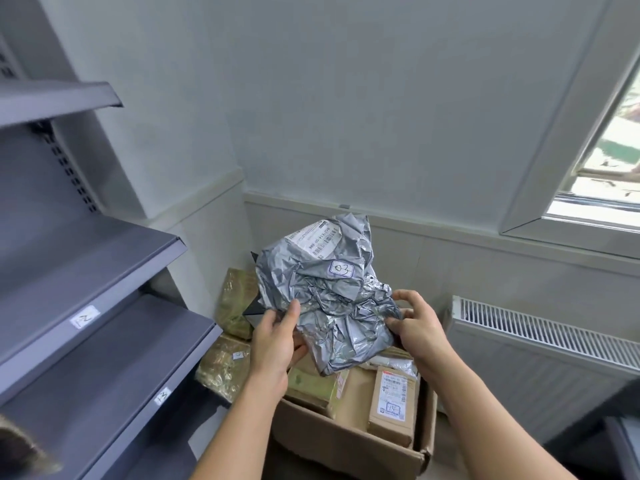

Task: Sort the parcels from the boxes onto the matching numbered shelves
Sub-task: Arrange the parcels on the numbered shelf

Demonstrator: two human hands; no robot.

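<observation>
- Left hand (273,344) and right hand (417,327) are up over the open cardboard box (346,441), with open space above them and ahead as far as the wall.
- On the left, the shelf tagged 12 (84,317) and the shelf tagged 13 (162,396) below it jut out, their front lips near the left forearm.
- Off to the right stands the radiator (540,355), apart from the right arm.
- Crumpled grey parcel (325,292) is in the air between both hands, above the box, and its handwritten 03 sticker (341,268) faces the camera just above the fingers.
- Left hand grips the parcel's lower left side, thumb on top; right hand pinches its right edge with curled fingers.
- Both forearms reach forward from the bottom edge, angling in toward each other.
- Down in the box, a brown parcel marked 15 (393,400) lies under the right wrist.
</observation>
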